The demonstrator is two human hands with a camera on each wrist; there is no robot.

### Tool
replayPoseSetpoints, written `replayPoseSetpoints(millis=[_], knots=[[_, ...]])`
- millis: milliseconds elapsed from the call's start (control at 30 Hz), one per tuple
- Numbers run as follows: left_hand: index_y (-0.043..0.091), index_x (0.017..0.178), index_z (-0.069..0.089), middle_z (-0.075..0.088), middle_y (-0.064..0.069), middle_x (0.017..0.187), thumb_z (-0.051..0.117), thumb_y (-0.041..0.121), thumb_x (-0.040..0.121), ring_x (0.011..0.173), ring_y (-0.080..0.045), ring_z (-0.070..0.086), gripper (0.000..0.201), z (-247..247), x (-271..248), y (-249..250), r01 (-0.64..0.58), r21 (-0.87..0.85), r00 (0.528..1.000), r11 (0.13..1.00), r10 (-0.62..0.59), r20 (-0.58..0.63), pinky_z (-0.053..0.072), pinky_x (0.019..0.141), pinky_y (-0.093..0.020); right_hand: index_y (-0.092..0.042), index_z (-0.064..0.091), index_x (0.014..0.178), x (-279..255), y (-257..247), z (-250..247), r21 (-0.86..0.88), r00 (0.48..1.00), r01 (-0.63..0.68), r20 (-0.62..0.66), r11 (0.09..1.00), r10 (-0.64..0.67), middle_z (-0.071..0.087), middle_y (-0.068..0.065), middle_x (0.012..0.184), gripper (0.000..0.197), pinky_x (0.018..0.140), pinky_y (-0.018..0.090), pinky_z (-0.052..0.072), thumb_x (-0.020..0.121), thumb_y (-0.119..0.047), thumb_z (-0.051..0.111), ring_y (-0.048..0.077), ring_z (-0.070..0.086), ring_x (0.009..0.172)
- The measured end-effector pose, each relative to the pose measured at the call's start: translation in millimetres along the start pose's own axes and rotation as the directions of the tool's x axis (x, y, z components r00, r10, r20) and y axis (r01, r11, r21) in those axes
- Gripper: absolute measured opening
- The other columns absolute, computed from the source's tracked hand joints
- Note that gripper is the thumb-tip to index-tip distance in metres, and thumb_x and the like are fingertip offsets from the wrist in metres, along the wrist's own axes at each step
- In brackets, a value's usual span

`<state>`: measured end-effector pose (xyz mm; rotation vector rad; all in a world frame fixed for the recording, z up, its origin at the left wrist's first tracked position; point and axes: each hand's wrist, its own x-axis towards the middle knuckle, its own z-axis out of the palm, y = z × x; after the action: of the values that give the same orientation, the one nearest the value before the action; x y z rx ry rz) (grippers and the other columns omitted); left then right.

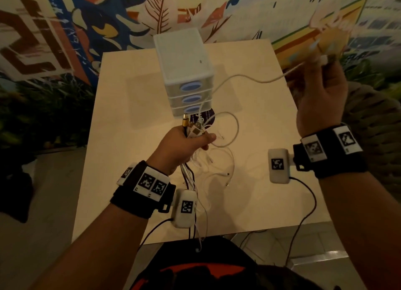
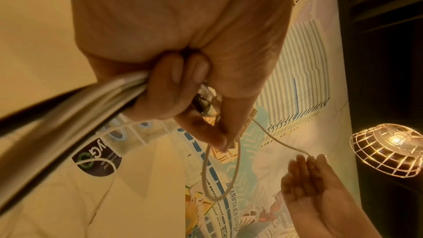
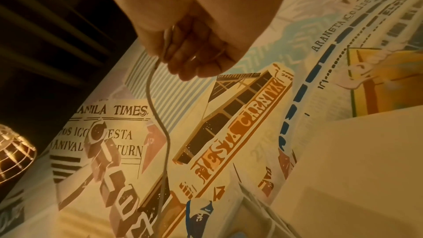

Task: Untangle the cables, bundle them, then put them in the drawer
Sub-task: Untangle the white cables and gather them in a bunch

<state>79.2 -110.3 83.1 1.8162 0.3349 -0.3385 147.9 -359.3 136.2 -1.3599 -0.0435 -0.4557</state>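
My left hand (image 1: pixel 184 147) grips a bunch of cables (image 1: pixel 195 131) above the table's middle, plug ends sticking up out of the fist, among them a gold-tipped one. In the left wrist view my left hand (image 2: pixel 183 82) is curled round the cables (image 2: pixel 103 97). Loose white loops (image 1: pixel 219 159) hang and lie below the fist. My right hand (image 1: pixel 321 90) is raised at the far right and pinches one white cable (image 1: pixel 249 78) near its plug end; that cable (image 3: pixel 158 115) runs back towards the left hand. The white drawer unit (image 1: pixel 186 72) stands behind, its three drawers closed.
The pale table (image 1: pixel 260 192) reaches a painted mural wall (image 1: pixel 65 40) at the back. A dark round sticker (image 1: pixel 206 118) lies in front of the drawer unit. A lit wire-cage lamp (image 2: pixel 389 151) hangs at the right. Black sensor leads trail off the table's near edge.
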Motion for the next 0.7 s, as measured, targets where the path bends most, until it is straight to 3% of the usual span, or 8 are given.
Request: replayPoseSetpoints(millis=[100, 167, 233, 300, 367, 433, 567, 700], knots=[[0.014, 0.101, 0.074, 0.061, 0.019, 0.055, 0.082, 0.028, 0.085, 0.041, 0.004, 0.047, 0.022, 0.4, -1.7, -0.9, -0.015, 0.035, 0.998, 0.999, 0.013, 0.066, 0.035, 0.043, -0.01, -0.015, 0.054, 0.119, 8.3, 2.5, 6.9, 0.15, 0.999, -0.04, 0.039, 0.988, 0.034, 0.073, 0.008, 0.101, 0.019, 0.09, 0.046, 0.055, 0.108, -0.026, 0.045, 0.031, 0.069, 0.098], [0.016, 0.111, 0.072, 0.062, 0.022, 0.058, 0.079, 0.019, 0.088, 0.045, 0.009, 0.051, 0.025, 2.3, -3.7, -1.2, -0.048, 0.035, 0.995, 0.998, 0.044, 0.091, 0.035, 0.045, -0.005, -0.011, 0.052, 0.115, 9.0, 7.1, 12.0, 0.169, 0.997, -0.061, 0.056, 0.984, 0.053, 0.069, 0.005, 0.088, 0.017, 0.084, 0.046, 0.055, 0.107, -0.023, 0.042, 0.027, 0.067, 0.084], [0.019, 0.118, 0.067, 0.066, 0.019, 0.072, 0.076, 0.011, 0.089, 0.051, 0.01, 0.055, 0.031, 2.6, -4.3, -3.1, -0.063, 0.046, 0.995, 0.997, 0.06, 0.074, 0.039, 0.049, -0.006, -0.015, 0.056, 0.105, 7.0, 10.2, 19.0, 0.01, 0.996, -0.077, 0.047, 0.997, 0.076, 0.06, -0.004, 0.074, 0.018, 0.074, 0.044, 0.051, 0.103, -0.031, 0.046, 0.018, 0.058, 0.069], [0.024, 0.119, 0.064, 0.067, 0.013, 0.085, 0.071, 0.008, 0.09, 0.057, 0.006, 0.056, 0.035, 2.1, -3.2, -5.6, -0.052, 0.06, 0.999, 0.997, 0.052, 0.004, 0.042, 0.055, -0.017, -0.03, 0.062, 0.093, 5.6, 16.2, 24.5, -0.221, 0.992, -0.096, 0.058, 0.971, 0.111, 0.053, -0.013, 0.065, 0.021, 0.069, 0.042, 0.045, 0.098, -0.043, 0.046, 0.011, 0.051, 0.06], [0.026, 0.117, 0.065, 0.064, 0.014, 0.079, 0.067, 0.012, 0.093, 0.059, -0.003, 0.05, 0.028, 0.1, -1.2, -9.0, -0.029, 0.015, 0.997, 0.999, 0.03, -0.075, 0.04, 0.059, -0.026, -0.049, 0.066, 0.085, -1.4, 22.2, 30.2, -0.37, 0.978, -0.09, 0.144, 0.925, 0.153, 0.049, -0.017, 0.071, 0.024, 0.073, 0.043, 0.039, 0.088, -0.05, 0.042, 0.007, 0.045, 0.065], [0.022, 0.114, 0.069, 0.053, 0.016, 0.058, 0.064, 0.023, 0.098, 0.055, -0.008, 0.043, 0.016, -3.7, 1.9, -12.0, 0.01, -0.06, 0.993, 0.998, -0.018, -0.119, 0.036, 0.058, -0.027, -0.065, 0.061, 0.085, -12.7, 24.9, 36.6, -0.431, 0.94, -0.036, 0.29, 0.902, 0.177, 0.043, -0.019, 0.079, 0.03, 0.075, 0.043, 0.036, 0.081, -0.05, 0.035, 0.006, 0.038, 0.07], [0.013, 0.103, 0.071, 0.034, 0.01, 0.051, 0.051, 0.032, 0.107, 0.044, -0.01, 0.029, 0.028, -8.0, 0.5, -10.5, -0.01, -0.185, 0.999, 0.983, 0.002, -0.042, 0.029, 0.048, -0.024, -0.038, 0.067, 0.098, -43.6, 33.8, 48.7, -0.392, 0.856, -0.159, 0.402, 0.906, 0.324, 0.042, -0.014, 0.063, 0.029, 0.058, 0.032, 0.033, 0.095, -0.038, 0.038, 0.012, 0.035, 0.057], [0.012, 0.102, 0.062, 0.031, 0.01, 0.051, 0.046, 0.028, 0.109, 0.042, -0.007, 0.028, 0.025, -3.1, -9.2, 0.4, -0.091, -0.319, 0.996, 0.944, 0.093, -0.008, 0.028, 0.045, -0.024, -0.029, 0.061, 0.121, -76.7, 44.3, 53.3, -0.389, 0.761, -0.059, 0.578, 0.919, 0.293, 0.069, -0.006, 0.084, 0.024, 0.063, 0.025, 0.046, 0.105, -0.021, 0.046, 0.015, 0.06, 0.065]])
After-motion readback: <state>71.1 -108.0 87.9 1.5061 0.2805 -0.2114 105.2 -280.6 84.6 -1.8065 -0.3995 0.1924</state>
